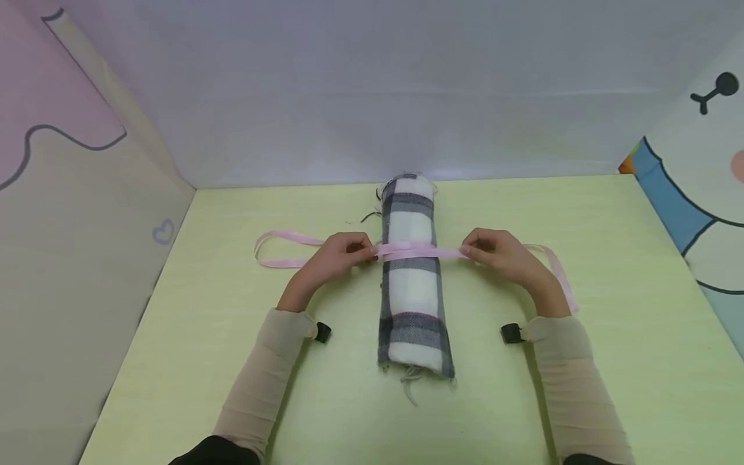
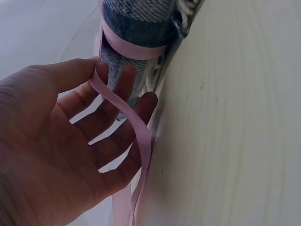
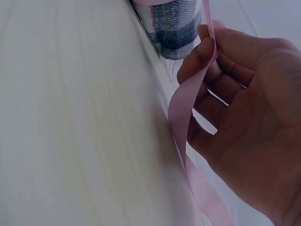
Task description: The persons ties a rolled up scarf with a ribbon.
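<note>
A rolled plaid scarf [image 1: 413, 290], grey and white with fringed ends, lies lengthwise on the table. Around its middle runs a pink ribbon [image 1: 409, 250], its strands crossing on top of the roll. The left hand [image 1: 340, 255] pinches the ribbon between thumb and fingertip right at the roll's left side. On the other side, the right hand [image 1: 506, 258] pinches the ribbon a little away from the roll, with that stretch drawn straight. Past the left hand the ribbon forms a loop on the table; past the right hand a loose tail trails down, seen also in the right wrist view.
The pale yellow table [image 1: 203, 387] reaches back to a plain light wall [image 1: 372, 97]. Printed panels with cartoon shapes stand at the left and right sides. Dark fringe threads [image 1: 371, 216] stick out by the scarf's upper left.
</note>
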Demonstrator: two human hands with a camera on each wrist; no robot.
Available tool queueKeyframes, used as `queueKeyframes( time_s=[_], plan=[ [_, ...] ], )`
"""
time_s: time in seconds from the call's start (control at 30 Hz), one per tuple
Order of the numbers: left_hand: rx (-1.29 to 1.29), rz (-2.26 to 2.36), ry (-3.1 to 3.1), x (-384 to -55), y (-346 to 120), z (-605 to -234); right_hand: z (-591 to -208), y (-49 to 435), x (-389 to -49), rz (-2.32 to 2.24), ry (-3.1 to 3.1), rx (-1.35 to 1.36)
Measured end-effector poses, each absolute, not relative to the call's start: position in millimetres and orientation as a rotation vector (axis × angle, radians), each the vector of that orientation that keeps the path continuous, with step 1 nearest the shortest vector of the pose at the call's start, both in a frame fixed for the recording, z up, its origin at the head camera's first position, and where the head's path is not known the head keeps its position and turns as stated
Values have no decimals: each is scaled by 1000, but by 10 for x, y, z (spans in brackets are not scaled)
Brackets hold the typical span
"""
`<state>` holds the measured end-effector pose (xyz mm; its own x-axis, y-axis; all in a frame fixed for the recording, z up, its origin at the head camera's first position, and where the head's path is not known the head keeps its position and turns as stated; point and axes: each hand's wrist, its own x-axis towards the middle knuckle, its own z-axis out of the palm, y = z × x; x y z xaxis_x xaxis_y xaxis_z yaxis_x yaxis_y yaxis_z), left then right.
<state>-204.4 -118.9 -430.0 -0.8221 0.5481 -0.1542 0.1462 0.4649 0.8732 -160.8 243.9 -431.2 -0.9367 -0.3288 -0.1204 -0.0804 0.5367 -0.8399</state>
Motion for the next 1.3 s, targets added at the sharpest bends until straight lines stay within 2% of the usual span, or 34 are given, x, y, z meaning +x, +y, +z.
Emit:
queueKeyframes(
  time_s=[0.93,1.3],
  plan=[
    [543,1286,2326,-1987,-1282,-4225,-4303,2364,-1600,-1453,2477,-401],
    [544,1158,2523,-1953,-1235,-4140,-4205,2356,-1527,-1313,2512,-418]
  ],
)
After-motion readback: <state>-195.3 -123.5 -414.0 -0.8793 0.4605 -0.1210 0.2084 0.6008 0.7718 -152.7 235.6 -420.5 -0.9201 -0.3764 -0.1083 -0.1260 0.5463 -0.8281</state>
